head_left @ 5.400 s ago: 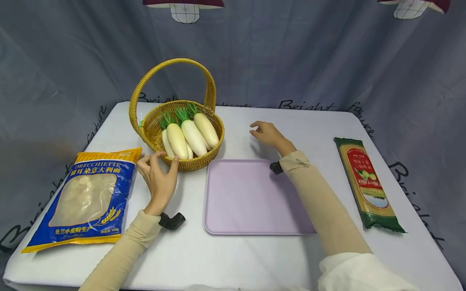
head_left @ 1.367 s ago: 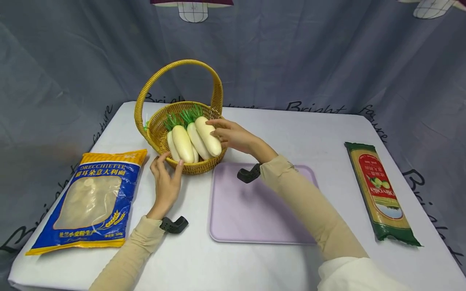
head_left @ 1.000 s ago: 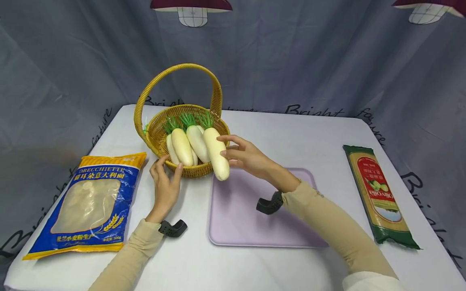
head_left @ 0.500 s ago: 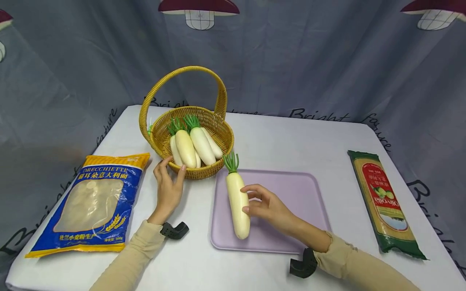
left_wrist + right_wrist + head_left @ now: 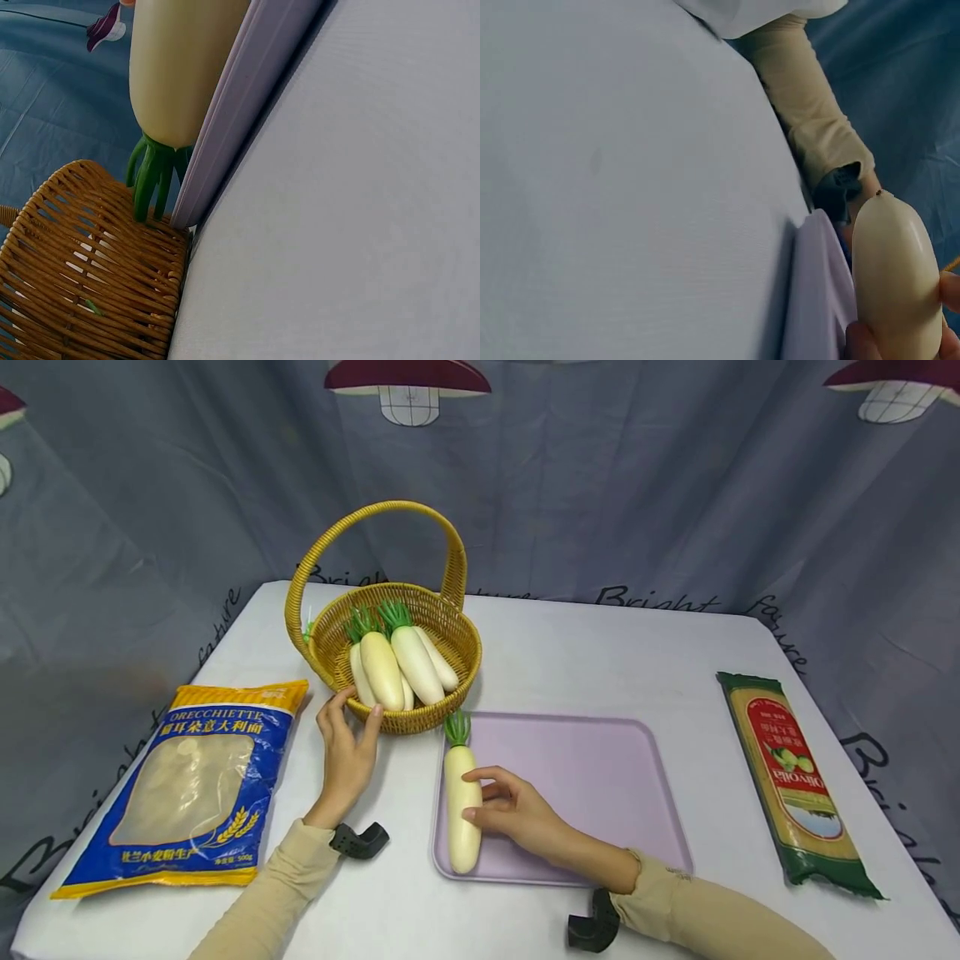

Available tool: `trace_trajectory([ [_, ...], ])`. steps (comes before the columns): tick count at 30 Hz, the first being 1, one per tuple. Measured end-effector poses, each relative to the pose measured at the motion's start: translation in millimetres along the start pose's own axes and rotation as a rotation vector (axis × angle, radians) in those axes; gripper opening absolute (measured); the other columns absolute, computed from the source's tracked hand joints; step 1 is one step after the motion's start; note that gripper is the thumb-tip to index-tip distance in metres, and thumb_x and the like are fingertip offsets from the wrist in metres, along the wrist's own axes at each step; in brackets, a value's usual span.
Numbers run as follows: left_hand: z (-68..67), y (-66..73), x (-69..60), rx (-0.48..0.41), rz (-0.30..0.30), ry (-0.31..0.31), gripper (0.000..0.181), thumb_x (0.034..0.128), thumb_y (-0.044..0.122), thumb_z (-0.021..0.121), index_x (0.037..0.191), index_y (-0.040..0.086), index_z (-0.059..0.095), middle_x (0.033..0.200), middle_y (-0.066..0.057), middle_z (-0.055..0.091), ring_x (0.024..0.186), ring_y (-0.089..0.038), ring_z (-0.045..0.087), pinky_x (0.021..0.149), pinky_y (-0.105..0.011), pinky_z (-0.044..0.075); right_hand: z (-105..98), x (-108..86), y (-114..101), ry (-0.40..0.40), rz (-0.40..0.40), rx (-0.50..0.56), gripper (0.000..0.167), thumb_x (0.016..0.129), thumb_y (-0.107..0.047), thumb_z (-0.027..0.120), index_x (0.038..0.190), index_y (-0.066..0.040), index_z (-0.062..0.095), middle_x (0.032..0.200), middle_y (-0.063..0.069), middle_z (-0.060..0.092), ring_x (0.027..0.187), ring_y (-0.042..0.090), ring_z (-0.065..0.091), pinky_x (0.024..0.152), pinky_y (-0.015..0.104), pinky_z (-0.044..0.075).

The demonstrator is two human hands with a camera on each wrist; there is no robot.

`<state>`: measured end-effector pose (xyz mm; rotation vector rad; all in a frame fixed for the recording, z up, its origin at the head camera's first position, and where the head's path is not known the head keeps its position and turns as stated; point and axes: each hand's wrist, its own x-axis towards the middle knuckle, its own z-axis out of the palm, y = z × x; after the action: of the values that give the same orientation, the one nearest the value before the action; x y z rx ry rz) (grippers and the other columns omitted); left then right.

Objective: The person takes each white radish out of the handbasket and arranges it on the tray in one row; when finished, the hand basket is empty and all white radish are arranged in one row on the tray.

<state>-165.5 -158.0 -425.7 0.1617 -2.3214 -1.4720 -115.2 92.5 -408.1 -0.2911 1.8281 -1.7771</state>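
In the head view, my right hand [image 5: 517, 812] grips a white radish [image 5: 462, 810] with green leaf stubs, thumb and fingers on its right side. The radish lies lengthwise along the left edge of a lilac tray [image 5: 577, 768]; its leaves reach the tray's back left corner. My left hand [image 5: 348, 760] holds the front rim of a yellow wicker basket [image 5: 420, 720], thumb and fingers at the rim. Several more radishes [image 5: 416, 664] lie in that basket. The right wrist view shows the radish's blunt end [image 5: 892, 270] between fingertips; the left wrist view shows its leafy end [image 5: 157, 172].
A blue and yellow orecchiette bag [image 5: 183, 785] lies at the left of the white table. On the right is a green and tan pasta packet [image 5: 795, 777]. The basket's tall handle [image 5: 375, 510] arches above it. A grey curtain [image 5: 570, 485] hangs behind.
My right hand reached into the basket, took hold of a radish, lifted it out over the rim and brought it down to the tray's left side. My left hand stays at the basket rim.
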Motion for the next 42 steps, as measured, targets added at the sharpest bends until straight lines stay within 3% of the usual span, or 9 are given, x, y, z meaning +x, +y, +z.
trace_trajectory([
  [7,1.5,0.6,2.1,-0.029,0.012,-0.015,0.054,0.0908,0.037,0.051,0.134,0.014,0.028,0.134,-0.016,0.02,0.132,-0.03,0.025,0.109,-0.048,0.025,4.5,1.3,0.6,0.014,-0.039,-0.104,0.045,0.083,-0.016,0.065,0.125,-0.013,0.05,0.108,0.018,0.052,0.079,0.011,0.061,0.073,0.027,0.054],
  [19,0.4,0.7,0.3,-0.029,0.001,-0.014,0.053,0.0909,0.037,0.05,0.134,0.015,0.028,0.135,-0.016,0.019,0.133,-0.031,0.025,0.11,-0.048,0.024,2.0,0.7,2.1,-0.029,-0.104,-0.251,0.044,0.084,-0.016,0.063,0.126,-0.014,0.052,0.111,0.018,0.049,0.079,0.014,0.059,0.065,0.026,0.052],
  [31,-0.3,-1.3,-0.2,-0.026,0.01,-0.015,0.054,0.0909,0.038,0.05,0.134,0.014,0.028,0.135,-0.016,0.019,0.133,-0.031,0.024,0.11,-0.049,0.023,-9.2,1.5,-1.4,0.112,-0.182,-0.297,0.02,0.083,-0.014,0.063,0.102,-0.006,0.063,0.101,0.016,0.055,0.076,0.009,0.059,0.061,0.028,0.052],
  [42,-0.1,-0.2,-0.4,-0.025,0.005,-0.021,0.054,0.0912,0.038,0.05,0.135,0.015,0.028,0.135,-0.015,0.019,0.134,-0.03,0.023,0.11,-0.047,0.023,-16.4,12.0,-27.2,0.199,-0.346,-0.24,0.017,0.085,-0.008,0.06,0.1,0.001,0.06,0.1,0.02,0.06,0.084,0.007,0.058,0.071,0.023,0.051],
])
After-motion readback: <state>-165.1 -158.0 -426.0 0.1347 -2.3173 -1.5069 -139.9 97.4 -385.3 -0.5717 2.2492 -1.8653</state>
